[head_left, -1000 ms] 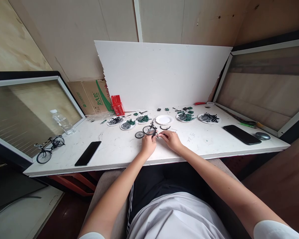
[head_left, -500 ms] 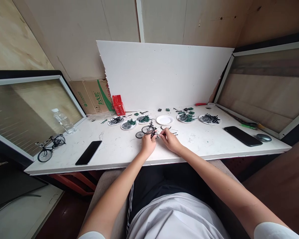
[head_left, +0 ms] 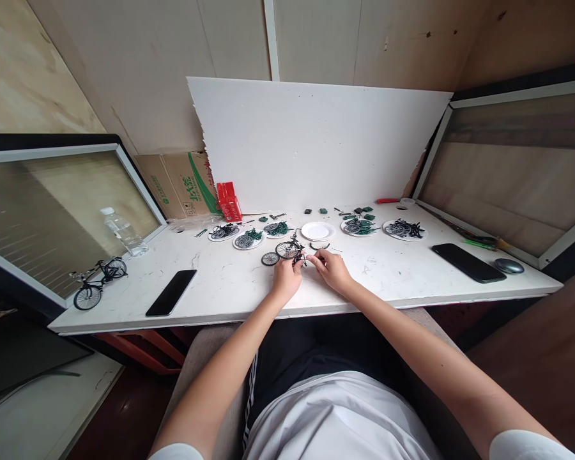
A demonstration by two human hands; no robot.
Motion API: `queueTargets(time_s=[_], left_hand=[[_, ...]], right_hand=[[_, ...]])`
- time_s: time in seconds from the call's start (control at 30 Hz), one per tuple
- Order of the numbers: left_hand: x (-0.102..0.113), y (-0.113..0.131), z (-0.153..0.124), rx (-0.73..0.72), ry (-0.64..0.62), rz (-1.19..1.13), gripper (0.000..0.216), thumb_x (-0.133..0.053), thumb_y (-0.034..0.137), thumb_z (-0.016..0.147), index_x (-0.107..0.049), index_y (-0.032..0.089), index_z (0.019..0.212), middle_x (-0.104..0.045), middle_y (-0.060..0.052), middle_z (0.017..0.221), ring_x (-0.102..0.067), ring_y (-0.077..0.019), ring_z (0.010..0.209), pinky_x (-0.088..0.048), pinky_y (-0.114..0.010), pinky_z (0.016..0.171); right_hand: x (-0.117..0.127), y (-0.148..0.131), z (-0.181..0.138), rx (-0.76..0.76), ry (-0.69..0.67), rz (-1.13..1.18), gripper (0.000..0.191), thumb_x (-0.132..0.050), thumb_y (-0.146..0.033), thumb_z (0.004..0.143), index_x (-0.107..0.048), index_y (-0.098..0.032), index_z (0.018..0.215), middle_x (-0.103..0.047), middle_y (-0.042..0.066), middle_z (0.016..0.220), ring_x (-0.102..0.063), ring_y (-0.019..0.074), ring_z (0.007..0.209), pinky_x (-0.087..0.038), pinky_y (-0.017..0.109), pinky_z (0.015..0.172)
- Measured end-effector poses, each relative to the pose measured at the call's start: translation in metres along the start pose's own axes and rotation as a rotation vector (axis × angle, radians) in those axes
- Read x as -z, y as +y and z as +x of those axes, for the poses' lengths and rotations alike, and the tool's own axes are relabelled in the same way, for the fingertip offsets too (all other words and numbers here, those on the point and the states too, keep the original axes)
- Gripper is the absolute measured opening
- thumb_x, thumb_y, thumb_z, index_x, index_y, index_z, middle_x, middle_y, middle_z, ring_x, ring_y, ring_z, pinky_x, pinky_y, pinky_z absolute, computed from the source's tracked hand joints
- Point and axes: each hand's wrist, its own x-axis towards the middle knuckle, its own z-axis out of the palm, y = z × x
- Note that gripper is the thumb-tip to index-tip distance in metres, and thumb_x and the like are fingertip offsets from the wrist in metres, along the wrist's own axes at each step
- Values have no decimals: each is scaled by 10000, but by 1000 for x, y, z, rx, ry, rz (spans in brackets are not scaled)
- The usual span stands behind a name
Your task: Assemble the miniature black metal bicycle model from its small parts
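My left hand [head_left: 286, 277] is closed around the dark frame of a small model bicycle [head_left: 286, 250], whose spoked wheel and handlebar point away from me. Just left of my fingers a loose spoked wheel [head_left: 269, 259] lies on the table. Close by on the right, my right hand [head_left: 333, 271] pinches thumb and finger together at the bicycle's near end. Whatever sits in that pinch is too small to make out. Beyond the right hand a thin curved black part [head_left: 320, 246] rests on the tabletop.
Plates of wheels and frame parts [head_left: 248, 239], [head_left: 405, 229] line the back around a bare white plate [head_left: 317, 231]. Phones [head_left: 171, 292], [head_left: 468, 262] lie either side. A finished model bicycle [head_left: 99, 281], bottle [head_left: 123, 231], red box [head_left: 229, 202] and mouse [head_left: 508, 265] stand around.
My right hand has shifted slightly to the right, covering small parts that lay beside it. The left hand keeps its hold on the model bicycle. The whole view has moved very slightly.
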Motion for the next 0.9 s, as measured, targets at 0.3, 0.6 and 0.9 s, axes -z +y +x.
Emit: queueTargets(time_s=[0.3,0.6,0.9], left_hand=[[-5,-9,0,45,32,-80,322,-589,73,920,-719,180,1194,-769,-116,1200,-717,-274,1160,-559,-444,1060],[-7,-12,-1,26,25,-155,303,-589,86,921,-722,168,1181,-771,-132,1189,-724,-285,1146,-565,-465,1052],[-4,-7,-2,-2,41,-126,297,-597,99,925,-722,166,1186,-775,-136,1174,-722,-291,1146,-564,-467,1046]], right_hand=[[-1,-1,-1,108,-73,112,270,-469,-504,1022,-472,-241,963,-681,56,905,-615,210,750,-453,314,677],[2,5,0,35,-81,164,251,-514,-474,998,-457,-244,916,-629,-6,678,-583,194,601,-420,309,619],[2,1,0,4,-58,113,347,-530,-556,985,-481,-242,848,-639,9,671,-565,188,586,-394,294,592]])
